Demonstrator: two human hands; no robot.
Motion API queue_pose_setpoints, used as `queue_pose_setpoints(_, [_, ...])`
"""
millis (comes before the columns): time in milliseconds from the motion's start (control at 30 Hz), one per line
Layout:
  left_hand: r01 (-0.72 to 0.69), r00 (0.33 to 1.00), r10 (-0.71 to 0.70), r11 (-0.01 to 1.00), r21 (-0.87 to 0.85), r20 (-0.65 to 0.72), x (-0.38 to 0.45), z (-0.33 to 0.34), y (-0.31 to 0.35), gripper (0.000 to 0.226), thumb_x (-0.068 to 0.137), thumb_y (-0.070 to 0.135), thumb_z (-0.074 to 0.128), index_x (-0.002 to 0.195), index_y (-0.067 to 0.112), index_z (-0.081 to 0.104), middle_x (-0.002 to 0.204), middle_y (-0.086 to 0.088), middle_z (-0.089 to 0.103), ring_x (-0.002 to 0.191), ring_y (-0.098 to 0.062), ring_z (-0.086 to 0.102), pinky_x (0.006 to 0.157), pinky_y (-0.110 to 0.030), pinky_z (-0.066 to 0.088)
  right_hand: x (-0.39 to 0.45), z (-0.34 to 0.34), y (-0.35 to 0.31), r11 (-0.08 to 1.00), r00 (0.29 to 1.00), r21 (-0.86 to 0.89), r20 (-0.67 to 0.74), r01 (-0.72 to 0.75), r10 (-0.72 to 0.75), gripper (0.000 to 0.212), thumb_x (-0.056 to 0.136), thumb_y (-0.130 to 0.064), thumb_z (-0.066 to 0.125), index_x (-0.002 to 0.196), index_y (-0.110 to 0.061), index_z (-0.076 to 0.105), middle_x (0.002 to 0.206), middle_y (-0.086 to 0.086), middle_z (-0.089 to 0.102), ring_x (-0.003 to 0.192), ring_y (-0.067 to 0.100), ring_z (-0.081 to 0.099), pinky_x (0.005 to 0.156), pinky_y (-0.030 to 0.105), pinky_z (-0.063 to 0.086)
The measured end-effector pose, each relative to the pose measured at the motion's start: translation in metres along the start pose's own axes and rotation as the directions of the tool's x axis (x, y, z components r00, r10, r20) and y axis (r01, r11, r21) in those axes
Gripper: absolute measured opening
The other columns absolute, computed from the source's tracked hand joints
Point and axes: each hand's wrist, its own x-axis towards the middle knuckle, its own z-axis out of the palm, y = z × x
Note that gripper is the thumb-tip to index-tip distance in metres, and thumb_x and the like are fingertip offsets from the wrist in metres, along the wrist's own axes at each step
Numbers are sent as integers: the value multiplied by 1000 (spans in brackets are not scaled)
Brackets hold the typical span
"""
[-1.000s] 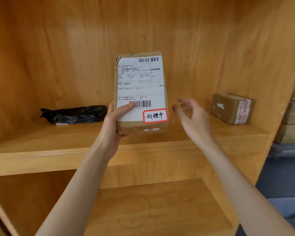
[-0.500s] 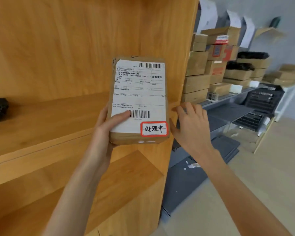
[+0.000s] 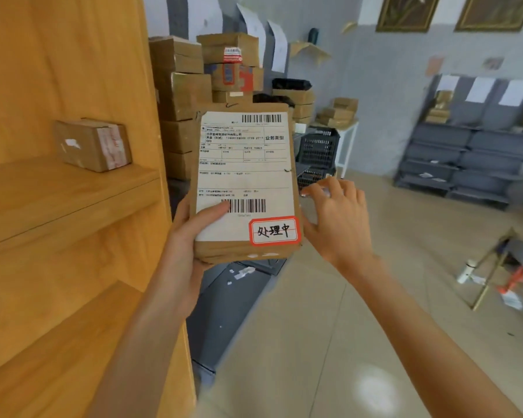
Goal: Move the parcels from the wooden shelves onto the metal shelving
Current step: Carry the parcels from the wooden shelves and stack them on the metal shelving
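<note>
A brown parcel (image 3: 245,182) with a white shipping label and a red-bordered sticker stands upright in front of me. My left hand (image 3: 191,233) grips its lower left corner, thumb across the label. My right hand (image 3: 335,218) is beside the parcel's right edge, fingers spread and relaxed, the thumb near the lower right corner. The wooden shelves (image 3: 67,188) fill the left of the view, with one small taped box (image 3: 92,144) on a shelf. Grey metal shelving (image 3: 230,300) runs just right of the wooden unit, stacked with cardboard parcels (image 3: 194,95).
A black plastic crate (image 3: 317,146) and a small white table (image 3: 347,146) stand behind the parcel. More grey metal racks (image 3: 465,164) line the far right wall. A brass-legged stand (image 3: 495,267) and a white bottle (image 3: 465,271) are on the tiled floor at right.
The view has swung right, from the wooden shelf toward the metal shelving and room. The parcel has come off the shelf in my left hand; my right hand stays close beside it.
</note>
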Motion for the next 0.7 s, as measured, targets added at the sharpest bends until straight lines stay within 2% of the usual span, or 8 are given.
queue_pose_setpoints(167, [-1, 999, 1, 1000, -6, 46, 36, 70, -35, 64, 69, 36, 64, 131, 36, 50, 113, 8, 69, 104, -14, 66, 79, -35, 53, 2, 5, 80, 997, 998, -47, -16, -60, 59, 29, 75, -27, 76, 97, -10, 70, 98, 13, 65, 87, 38, 57, 75, 42, 45])
queue_pose_setpoints(367, [-4, 996, 5, 1000, -11, 92, 85, 172, -82, 63, 69, 34, 62, 130, 37, 51, 116, 9, 68, 105, -15, 66, 75, -35, 52, 19, 21, 193, 993, 996, -86, 33, -84, 87, 36, 80, -28, 72, 108, -6, 66, 108, 16, 62, 101, 39, 55, 84, 47, 42])
queue_pose_setpoints(467, [7, 996, -5, 1000, -25, 86, 102, 202, -98, 63, 68, 33, 63, 129, 36, 52, 115, 8, 68, 105, -17, 65, 81, -38, 54, 30, 32, 227, 995, 996, -75, 57, -69, 73, 38, 81, -27, 71, 112, -5, 64, 112, 17, 61, 106, 39, 52, 89, 47, 39])
queue_pose_setpoints(700, [26, 999, -26, 1000, 7, 22, 164, 253, -137, 63, 66, 34, 65, 128, 36, 53, 114, 8, 69, 105, -17, 65, 79, -37, 54, 63, 86, 299, 996, 991, -25, 99, -88, 90, 40, 85, -36, 67, 117, -11, 62, 121, 12, 58, 114, 34, 48, 94, 42, 36])
